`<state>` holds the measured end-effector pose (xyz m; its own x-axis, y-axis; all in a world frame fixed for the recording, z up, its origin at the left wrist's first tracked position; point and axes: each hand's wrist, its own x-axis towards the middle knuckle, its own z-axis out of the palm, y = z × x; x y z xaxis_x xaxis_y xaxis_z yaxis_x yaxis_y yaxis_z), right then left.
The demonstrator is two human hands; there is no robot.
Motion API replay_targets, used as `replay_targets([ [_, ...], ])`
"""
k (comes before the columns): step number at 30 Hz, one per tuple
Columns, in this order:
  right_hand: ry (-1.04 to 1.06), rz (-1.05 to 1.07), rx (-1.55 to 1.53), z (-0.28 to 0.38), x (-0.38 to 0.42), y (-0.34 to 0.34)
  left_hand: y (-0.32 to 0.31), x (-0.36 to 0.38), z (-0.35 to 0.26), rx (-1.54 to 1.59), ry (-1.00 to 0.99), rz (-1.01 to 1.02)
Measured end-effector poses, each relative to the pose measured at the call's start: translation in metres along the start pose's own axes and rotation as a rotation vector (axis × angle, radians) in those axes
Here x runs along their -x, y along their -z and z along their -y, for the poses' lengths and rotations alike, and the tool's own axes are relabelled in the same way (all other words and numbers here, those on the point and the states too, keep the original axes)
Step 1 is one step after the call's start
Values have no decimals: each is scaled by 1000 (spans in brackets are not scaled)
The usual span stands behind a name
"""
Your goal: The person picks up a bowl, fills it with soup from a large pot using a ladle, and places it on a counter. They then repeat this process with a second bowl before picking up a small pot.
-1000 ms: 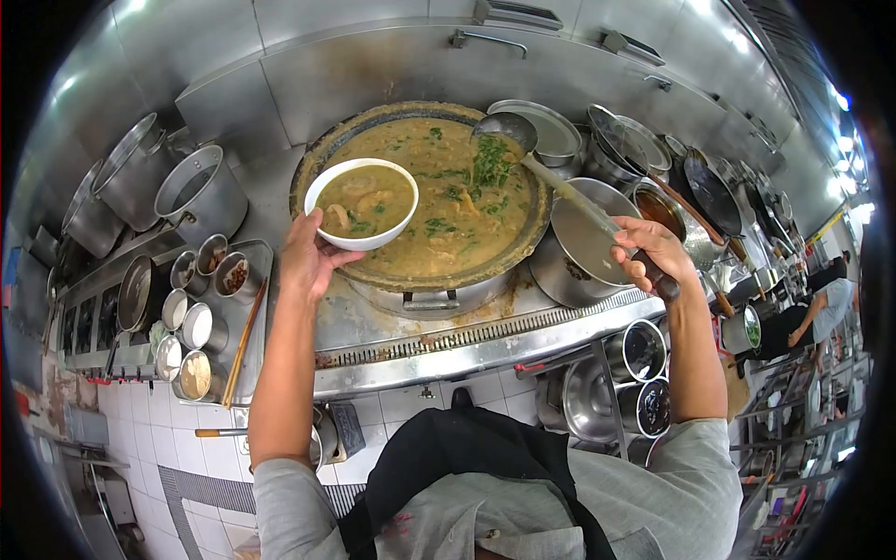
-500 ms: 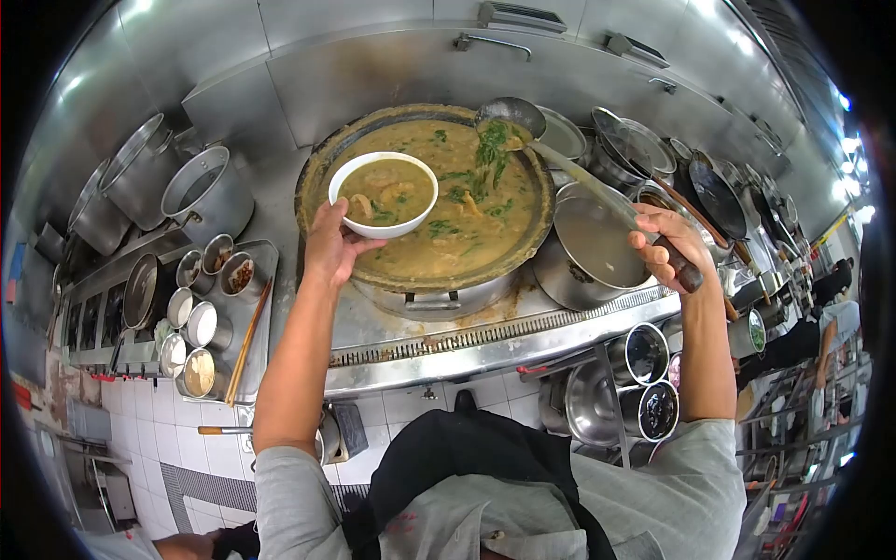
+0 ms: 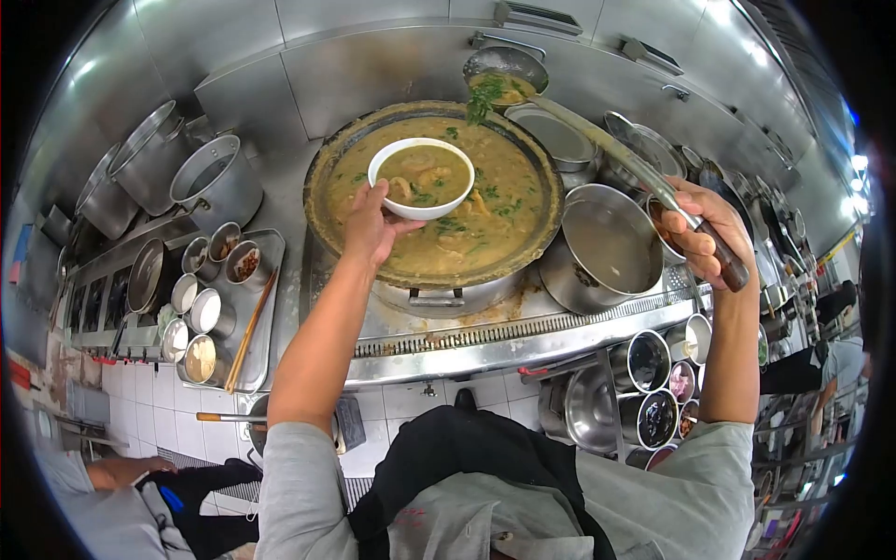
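My left hand (image 3: 373, 224) grips a white bowl (image 3: 385, 191) by its near left side, holding it above a wide wok (image 3: 318, 219). The bowl contains brown soup (image 3: 420, 166) with pale pieces and some green leaves. My right hand (image 3: 705, 229) is wrapped around the dark handle of a long ladle (image 3: 607, 142). The ladle's round head is raised over the wok's far right rim, with broth in it and wilted greens (image 3: 483, 98) hanging over its left edge. The wok holds thick yellowish-brown stew (image 3: 373, 140) dotted with greens.
Right of the wok stands a steel pot (image 3: 583, 275) of cloudy liquid, with a flat lid (image 3: 557, 135) behind it. Tall pots (image 3: 219, 182) stand at left, beside a tray (image 3: 266, 317) of seasoning cups and chopsticks. Another person (image 3: 140, 495) is at lower left.
The ladle has risen away from the stew, lifting greens and broth up past the far rim. My left hand has carried the bowl to the right and slightly up. A person has come in at lower left.
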<state>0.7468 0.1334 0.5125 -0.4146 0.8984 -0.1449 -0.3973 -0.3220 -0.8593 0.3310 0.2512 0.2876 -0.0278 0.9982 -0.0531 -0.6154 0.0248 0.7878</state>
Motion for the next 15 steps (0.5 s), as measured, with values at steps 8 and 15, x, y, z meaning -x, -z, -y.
replay_targets([
  [8, -65, -72, 150, -31, 2, -15, -17, -3, 5, 25, -29, -11],
  [15, -146, -77, 409, -65, -6, -29, -19, 2, 1, 4, -44, -21],
])
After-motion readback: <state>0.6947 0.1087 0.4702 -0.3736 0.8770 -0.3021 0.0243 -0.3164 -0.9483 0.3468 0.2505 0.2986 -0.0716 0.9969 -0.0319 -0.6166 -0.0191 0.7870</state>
